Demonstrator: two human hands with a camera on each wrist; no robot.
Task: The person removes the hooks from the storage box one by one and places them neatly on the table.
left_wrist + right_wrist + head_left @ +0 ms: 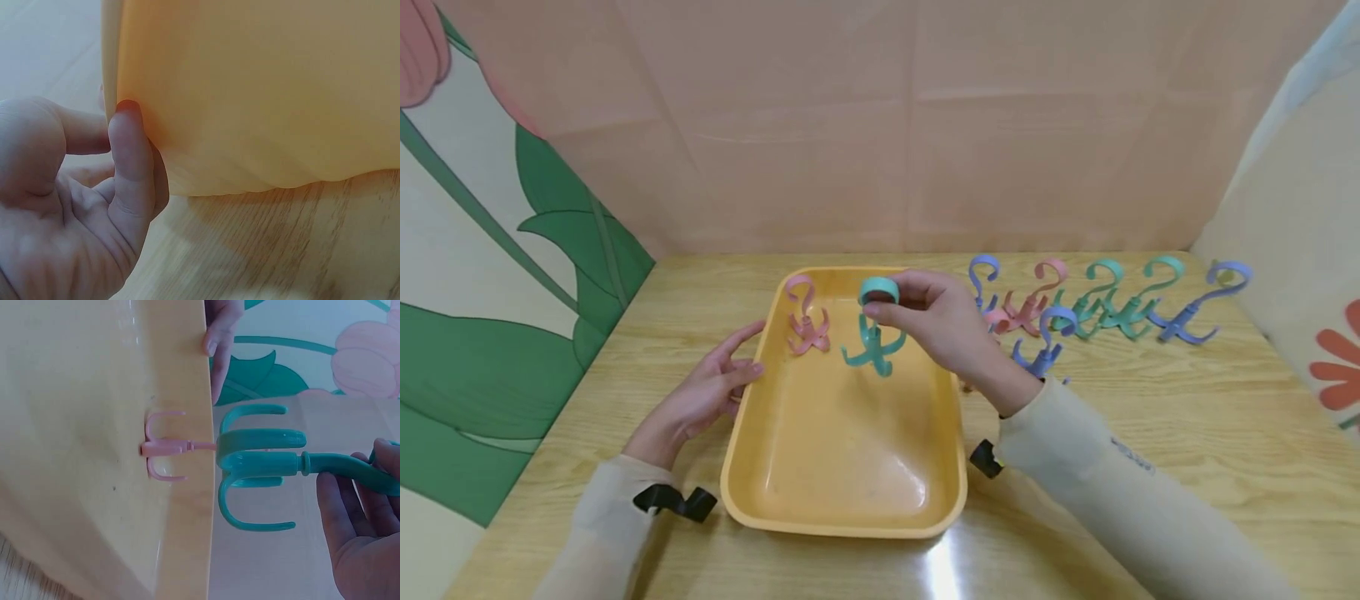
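Note:
In the head view a yellow tray lies on the table. My left hand holds its left rim; the left wrist view shows the fingers at the edge of the tray wall. My right hand grips a green multi-prong hanging hook by its curved upper end, above the far part of the tray. Its prongs point down in the head view, and the right wrist view shows the green hook close up. A pink hanging hook stands in the tray's far left corner.
Right of the tray, several more hooks stand on the wooden table: blue, green, pink and a nearer blue hook. My right hand partly hides another pink one. A pink cloth backdrop rises behind the table.

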